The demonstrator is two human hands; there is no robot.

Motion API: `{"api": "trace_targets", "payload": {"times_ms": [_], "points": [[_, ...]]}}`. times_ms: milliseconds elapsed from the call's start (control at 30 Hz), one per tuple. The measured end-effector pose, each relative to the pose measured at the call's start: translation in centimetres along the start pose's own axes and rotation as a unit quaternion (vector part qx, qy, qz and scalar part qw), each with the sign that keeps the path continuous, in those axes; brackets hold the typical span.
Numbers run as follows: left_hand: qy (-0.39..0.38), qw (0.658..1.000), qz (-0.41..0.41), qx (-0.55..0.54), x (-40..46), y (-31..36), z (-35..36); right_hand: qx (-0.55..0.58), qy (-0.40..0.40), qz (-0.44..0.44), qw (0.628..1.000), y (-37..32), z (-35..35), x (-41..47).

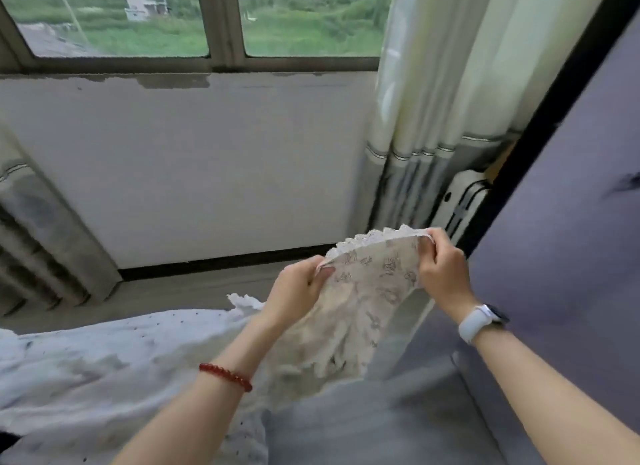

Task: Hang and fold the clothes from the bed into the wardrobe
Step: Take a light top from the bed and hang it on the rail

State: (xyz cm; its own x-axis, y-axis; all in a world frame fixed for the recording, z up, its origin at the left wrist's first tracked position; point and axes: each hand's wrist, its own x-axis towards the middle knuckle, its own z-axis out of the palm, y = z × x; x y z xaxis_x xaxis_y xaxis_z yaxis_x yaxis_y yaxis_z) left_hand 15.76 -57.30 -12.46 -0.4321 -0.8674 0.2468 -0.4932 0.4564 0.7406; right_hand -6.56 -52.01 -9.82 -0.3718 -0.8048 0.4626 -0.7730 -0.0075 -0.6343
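Item: pale printed garment [363, 291] with lace trim, held up above the bed [104, 360], right of centre. My left hand [298, 291] pinches its left top edge; my right hand [441, 269] pinches the right top edge. Curtain [415, 118] far right; window [221, 21] beyond.

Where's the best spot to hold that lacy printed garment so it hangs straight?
Probably along its lace-trimmed top edge, one corner in each hand from above, as now: the left hand and right hand pinch the printed garment there, and the rest drapes freely down.
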Motion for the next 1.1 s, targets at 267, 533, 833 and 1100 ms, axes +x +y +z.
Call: {"api": "trace_targets", "payload": {"times_ms": [267,533,833,1100], "points": [[-0.197,0.966,0.127,-0.111,3.2,15.3,11.5,-0.023,0.155,0.151,0.976,8.4,-17.8,-7.2],[-0.315,0.916,-0.029,-0.245,6.4,27.0,17.4,-0.099,0.170,0.299,0.934,10.5,-25.5,-8.9],[-0.432,0.701,-0.336,-0.458,7.1,36.7,20.8,0.051,0.157,0.352,0.921,7.1,-24.2,-9.0],[-0.428,0.852,0.037,-0.300,9.2,36.4,21.8,-0.113,0.208,0.339,0.911,7.9,-30.8,-7.8]]}}
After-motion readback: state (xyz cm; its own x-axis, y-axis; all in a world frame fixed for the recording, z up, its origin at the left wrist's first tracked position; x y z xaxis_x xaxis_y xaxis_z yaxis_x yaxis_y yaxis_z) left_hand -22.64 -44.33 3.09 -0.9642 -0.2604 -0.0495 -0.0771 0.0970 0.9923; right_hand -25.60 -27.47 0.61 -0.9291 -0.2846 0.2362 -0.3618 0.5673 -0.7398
